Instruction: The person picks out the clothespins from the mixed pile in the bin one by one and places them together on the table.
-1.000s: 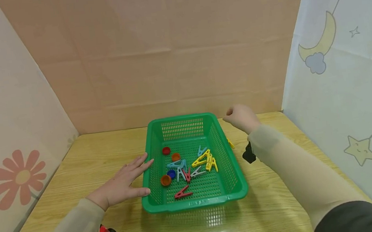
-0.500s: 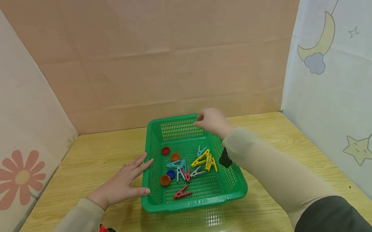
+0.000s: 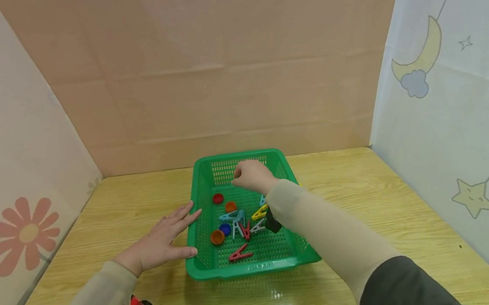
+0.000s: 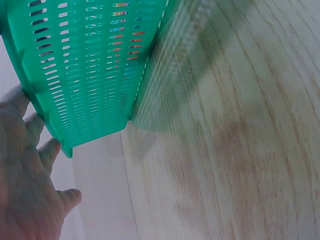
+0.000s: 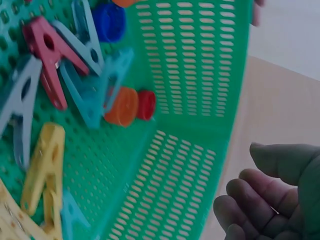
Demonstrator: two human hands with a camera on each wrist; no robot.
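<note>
My left hand (image 3: 160, 247) is spread flat-fingered at the left rim of a green plastic basket (image 3: 258, 266), fingertips on the rim. Over the basket's far part hovers my right hand (image 3: 253, 176), its fingers loosely curled. In the right wrist view nothing shows between thumb and fingers (image 5: 245, 202). Inside the basket lie several clothespins: a red clothespin (image 3: 239, 254) nearest me, a yellow clothespin (image 3: 259, 213), a grey clothespin (image 3: 257, 226) and light-blue ones (image 3: 228, 216). Beside them are a blue cap (image 3: 225, 229), a red cap (image 3: 218, 198) and orange caps (image 3: 218, 237). My right forearm hides some yellow clothespins.
The basket stands on a wooden table (image 3: 140, 196). A brown backdrop (image 3: 225, 73) rises at the table's far edge, with patterned side walls left and right. A bit of yellow (image 3: 300, 185) peeks out just outside the basket's right side.
My right hand has moved left from beyond the basket's right rim to over its far part, and slightly lower. The left hand, basket and its contents stay put.
</note>
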